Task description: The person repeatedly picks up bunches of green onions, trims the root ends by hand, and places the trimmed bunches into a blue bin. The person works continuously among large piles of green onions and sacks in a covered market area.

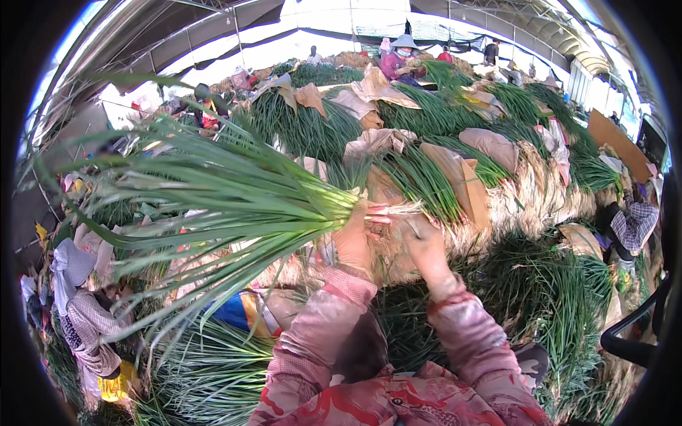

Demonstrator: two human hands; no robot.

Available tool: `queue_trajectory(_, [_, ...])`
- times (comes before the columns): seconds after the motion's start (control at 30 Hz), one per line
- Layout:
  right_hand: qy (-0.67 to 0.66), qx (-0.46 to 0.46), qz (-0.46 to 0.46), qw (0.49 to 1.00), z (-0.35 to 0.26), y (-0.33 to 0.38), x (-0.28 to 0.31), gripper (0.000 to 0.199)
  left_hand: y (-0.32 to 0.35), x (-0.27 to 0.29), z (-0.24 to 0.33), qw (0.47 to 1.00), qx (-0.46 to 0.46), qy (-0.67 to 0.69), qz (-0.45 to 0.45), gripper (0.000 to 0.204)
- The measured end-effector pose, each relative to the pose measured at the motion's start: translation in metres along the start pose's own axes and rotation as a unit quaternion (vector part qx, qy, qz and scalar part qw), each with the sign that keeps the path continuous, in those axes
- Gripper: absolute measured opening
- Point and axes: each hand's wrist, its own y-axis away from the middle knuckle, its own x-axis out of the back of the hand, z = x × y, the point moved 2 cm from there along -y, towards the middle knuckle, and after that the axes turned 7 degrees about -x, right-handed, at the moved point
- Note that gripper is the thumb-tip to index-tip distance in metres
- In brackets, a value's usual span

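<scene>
My left hand (353, 241) is wrapped round a large bunch of garlic chives (270, 188), just above its pale and reddish stem ends. The long green leaves fan out to the left, and their tips are blurred. At the other end, whitish roots (406, 208) point right. Closed at these roots is my right hand (424, 245), its fingers partly hidden and smeared by motion. Both hands are held up in front of me. Below the leaves lies another spread of green leaves (213, 373).
Long heaps of bundled greens (305, 128) run across the far side, some covered with brown paper sheets (380, 89). A loose pile of leaves (547, 305) lies on the right. People sit nearby, one in a grey hat (72, 263) at left, another in a checked sleeve (634, 224) at right.
</scene>
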Motion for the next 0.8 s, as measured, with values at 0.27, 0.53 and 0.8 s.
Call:
queue_trajectory(0.27, [0.306,0.113,-0.183,0.927,-0.019,0.045,0.039,0.020,-0.003,-0.008,-0.001,0.999,0.019,0.002,-0.030,0.024])
queue_trajectory(0.53, [0.253,0.063,0.070,0.963,0.039,-0.016,0.005,0.012,0.003,-0.018,-0.060,0.998,0.015,0.039,-0.040,0.012])
queue_trajectory(0.8, [0.509,-0.078,-0.197,0.835,0.188,0.024,0.100,0.044,-0.012,-0.007,-0.038,0.994,0.054,0.082,-0.055,0.037])
